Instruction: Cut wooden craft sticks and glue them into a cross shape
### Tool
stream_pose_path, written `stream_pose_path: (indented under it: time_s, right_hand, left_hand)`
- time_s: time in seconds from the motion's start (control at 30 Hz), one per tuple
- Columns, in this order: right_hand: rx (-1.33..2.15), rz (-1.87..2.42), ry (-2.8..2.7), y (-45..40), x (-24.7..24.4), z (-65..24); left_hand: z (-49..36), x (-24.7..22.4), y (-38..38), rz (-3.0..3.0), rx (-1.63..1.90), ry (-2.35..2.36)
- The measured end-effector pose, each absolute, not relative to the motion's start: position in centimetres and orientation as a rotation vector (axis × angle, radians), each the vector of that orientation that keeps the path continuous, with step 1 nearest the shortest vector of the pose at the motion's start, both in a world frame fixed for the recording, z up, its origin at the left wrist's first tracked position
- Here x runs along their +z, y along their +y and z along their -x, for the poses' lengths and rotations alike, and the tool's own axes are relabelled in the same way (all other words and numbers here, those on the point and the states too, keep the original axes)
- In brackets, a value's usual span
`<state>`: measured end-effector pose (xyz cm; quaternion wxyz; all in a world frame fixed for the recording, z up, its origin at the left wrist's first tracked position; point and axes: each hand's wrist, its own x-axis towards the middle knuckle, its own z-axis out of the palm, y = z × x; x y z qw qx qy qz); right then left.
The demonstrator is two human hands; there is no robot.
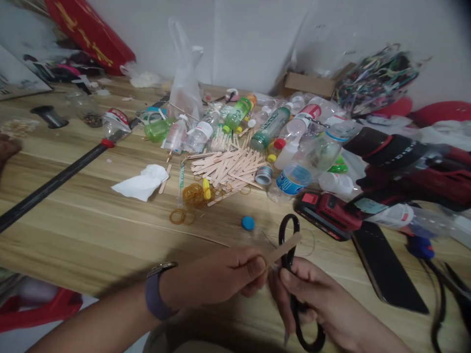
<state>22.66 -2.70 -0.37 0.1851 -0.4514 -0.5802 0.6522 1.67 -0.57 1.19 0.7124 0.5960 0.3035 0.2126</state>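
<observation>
Low in the head view, my left hand (224,274), with a watch (160,291) on its wrist, pinches a flat wooden craft stick (283,249). The stick points up and to the right, its far end in front of a scissors loop. My right hand (318,289) is closed around the black-handled scissors (282,228), with one loop above the fingers and the other below. The blades are mostly hidden by my hands. Just beyond, a blue bottle cap (248,223) lies on the wooden table (121,245).
Behind my hands lie a pile of craft sticks (228,169), rubber bands (196,195) and several plastic bottles. A red and black power drill (412,166) and a dark phone (388,267) are at right. A long black tube (55,184) crosses the left; another person's hand (7,147) is beyond it.
</observation>
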Motion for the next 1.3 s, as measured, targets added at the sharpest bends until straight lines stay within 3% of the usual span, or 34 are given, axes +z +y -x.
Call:
stream_pose_path:
  time_s: [0.13, 0.2, 0.4, 0.47, 0.6, 0.67, 0.73, 0.83, 0.87, 0.93, 1.03, 1.1, 1.17, 1.27, 1.3]
  right_hand:
    - [0.797, 1.204, -1.957, -3.1, -1.6, -22.6]
    - [0.633, 1.181, -1.973, -3.2, -1.7, -22.7]
    - [1.750, 1.214, -1.790, -2.7, 0.1, -22.4]
    - [1.636, 1.205, -1.870, -2.6, 0.1, -22.5]
    - [0.749, 1.233, -2.079, -2.7, -0.6, -22.9]
    - [0.640, 1.203, -2.056, -2.6, -0.5, -22.8]
    - [0.876, 1.214, -2.039, -2.5, -0.2, -22.6]
    - [1.692, 1.225, -1.837, -2.4, 0.3, -22.4]
    - [1.783, 1.207, -1.796, -2.4, 0.3, -22.4]
    - [1.471, 1.226, -1.902, -2.5, -0.1, -22.6]
    - [0.594, 1.184, -2.143, -2.7, -0.7, -23.1]
    - [0.432, 1.158, -2.159, -2.7, -0.7, -23.3]
    - [0.753, 1.186, -2.139, -2.5, -0.2, -23.2]
    - [1.591, 1.207, -1.946, -2.4, 0.5, -22.9]
    - [1.667, 1.219, -1.901, -2.4, 0.5, -22.8]
  left_hand:
    - [-2.1, 0.5, -1.0, -1.269, 0.487, 0.710]
    - [-2.2, 0.3, -1.2, -1.250, 0.475, 0.700]
    - [-1.4, 1.0, -0.7, -1.314, 0.426, 0.657]
    - [-1.3, 0.9, -0.6, -1.323, 0.432, 0.650]
    - [-1.6, 0.2, -0.8, -1.284, 0.478, 0.681]
    - [-1.6, 0.2, -0.9, -1.279, 0.481, 0.678]
    - [-1.4, 0.6, -0.8, -1.306, 0.473, 0.668]
    - [-1.1, 1.2, -0.6, -1.355, 0.443, 0.638]
    - [-1.1, 1.3, -0.5, -1.360, 0.438, 0.634]
    - [-1.2, 1.1, -0.5, -1.351, 0.448, 0.644]
    - [-1.5, 0.6, -0.6, -1.314, 0.466, 0.660]
    - [-1.5, 0.4, -0.7, -1.303, 0.465, 0.662]
    - [-1.4, 0.6, -0.7, -1.314, 0.460, 0.666]
    - [-1.2, 1.3, -0.6, -1.336, 0.445, 0.649]
    - [-1.2, 1.5, -0.6, -1.330, 0.453, 0.649]
